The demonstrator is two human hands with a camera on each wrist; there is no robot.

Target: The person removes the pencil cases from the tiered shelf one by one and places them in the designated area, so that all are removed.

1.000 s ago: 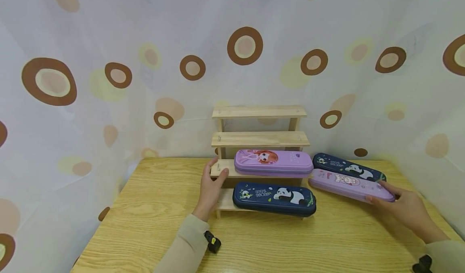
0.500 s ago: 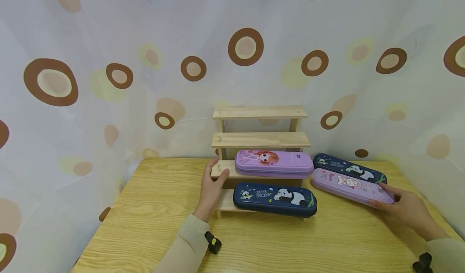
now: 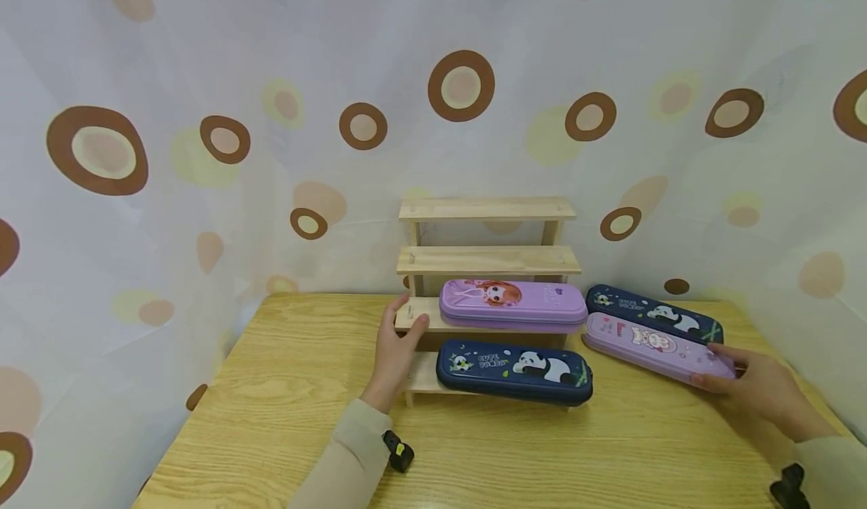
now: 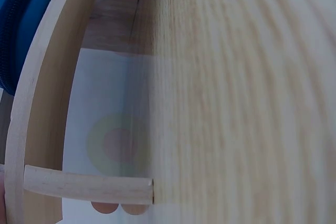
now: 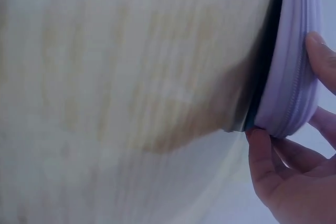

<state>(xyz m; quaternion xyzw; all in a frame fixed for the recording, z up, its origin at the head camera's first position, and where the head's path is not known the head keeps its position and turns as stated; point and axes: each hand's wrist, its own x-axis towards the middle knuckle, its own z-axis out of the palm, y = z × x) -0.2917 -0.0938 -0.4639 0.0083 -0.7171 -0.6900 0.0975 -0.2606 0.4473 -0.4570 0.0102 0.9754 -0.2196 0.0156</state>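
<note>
In the head view my left hand (image 3: 394, 351) holds the left end of a light wooden step rack (image 3: 488, 259), its thumb over the second step from the bottom. In the left wrist view only a sliver of that hand shows at the left edge. My right hand (image 3: 762, 388) pinches the right end of a lilac pencil case (image 3: 657, 345) with a bunny print, thumb on the near side. This case lies close in front of a navy panda pencil case (image 3: 653, 313); the right wrist view shows its zipped side (image 5: 294, 72) between the fingers.
On the rack's second step sits a purple pencil case (image 3: 515, 303) with a girl print. Another navy panda pencil case (image 3: 511, 372) lies on the lowest step. The rack stands on a wood-grain table (image 3: 305, 388), before a curtain (image 3: 515, 57) printed with circles.
The lilac pencil case has shifted slightly to the right and come down a little in my right hand, in front of the panda case. My left hand stays on the rack.
</note>
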